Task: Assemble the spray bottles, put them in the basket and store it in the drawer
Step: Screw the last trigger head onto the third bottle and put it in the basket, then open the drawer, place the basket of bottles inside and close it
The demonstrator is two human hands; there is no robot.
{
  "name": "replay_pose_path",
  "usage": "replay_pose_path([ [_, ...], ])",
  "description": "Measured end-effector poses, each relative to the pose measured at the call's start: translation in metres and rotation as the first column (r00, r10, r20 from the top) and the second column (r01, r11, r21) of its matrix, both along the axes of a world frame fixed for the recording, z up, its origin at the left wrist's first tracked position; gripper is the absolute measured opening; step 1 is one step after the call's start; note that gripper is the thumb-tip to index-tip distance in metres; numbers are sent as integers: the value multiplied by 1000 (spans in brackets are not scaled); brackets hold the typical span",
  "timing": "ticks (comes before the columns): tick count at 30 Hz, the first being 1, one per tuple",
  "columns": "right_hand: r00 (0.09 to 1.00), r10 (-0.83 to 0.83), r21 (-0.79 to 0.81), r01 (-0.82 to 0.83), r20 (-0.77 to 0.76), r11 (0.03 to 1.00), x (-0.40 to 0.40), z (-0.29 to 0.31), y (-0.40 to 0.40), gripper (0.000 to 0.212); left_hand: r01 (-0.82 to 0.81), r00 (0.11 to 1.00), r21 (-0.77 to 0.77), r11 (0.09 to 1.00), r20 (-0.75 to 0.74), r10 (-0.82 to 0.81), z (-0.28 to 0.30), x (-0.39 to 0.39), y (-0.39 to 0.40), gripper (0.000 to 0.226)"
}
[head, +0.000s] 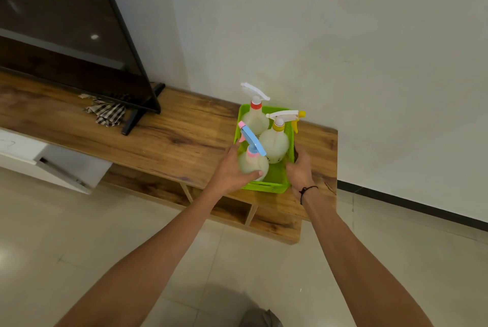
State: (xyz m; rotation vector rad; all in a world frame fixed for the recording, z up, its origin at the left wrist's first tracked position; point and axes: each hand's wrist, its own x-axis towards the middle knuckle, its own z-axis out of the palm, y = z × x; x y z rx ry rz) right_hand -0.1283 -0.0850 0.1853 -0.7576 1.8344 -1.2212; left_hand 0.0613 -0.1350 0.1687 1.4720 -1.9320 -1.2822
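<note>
Green basket (pixel 274 181) sits on wooden worktop (pixel 171 136), near its right end, close to wall. 3 spray bottles upright inside: white/red-collar one (pixel 254 115) at back, yellow-nozzle one (pixel 274 141) in middle, blue/pink-trigger one (pixel 253 163) at front left. Left hand (pixel 232 170) has its grip closed round the blue-trigger bottle's body, thumb across front. Right hand (pixel 299 170) is at basket's right wall; grip on it — can't tell, fingers hidden. White drawer (pixel 66 165) below worktop at left stands open. TV (pixel 66 22) and checked cloth (pixel 108 112) well apart to left.
</note>
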Motion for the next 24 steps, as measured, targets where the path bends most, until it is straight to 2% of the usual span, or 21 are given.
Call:
replay_pose_path([
  [4,997,74,-16,-74,-11,997,15,3,-3,58,-52,999,-12,999,-15,52,3,27,14,110],
  [10,978,210,-32,-210,-10,977,35,-1,-7,66,-184,982,-13,983,30,185,10,56,41,110],
  [16,927,376,-42,-376,-2,926,47,4,-7,72,-310,949,-16,951,56,310,18,71,73,106],
  [20,882,470,-45,-471,-24,881,47,14,-6,73,-382,924,-1,924,21,382,26,73,93,100],
  [24,835,546,-42,-549,-76,834,54,24,-10,74,-419,908,30,907,-12,420,37,81,108,112],
])
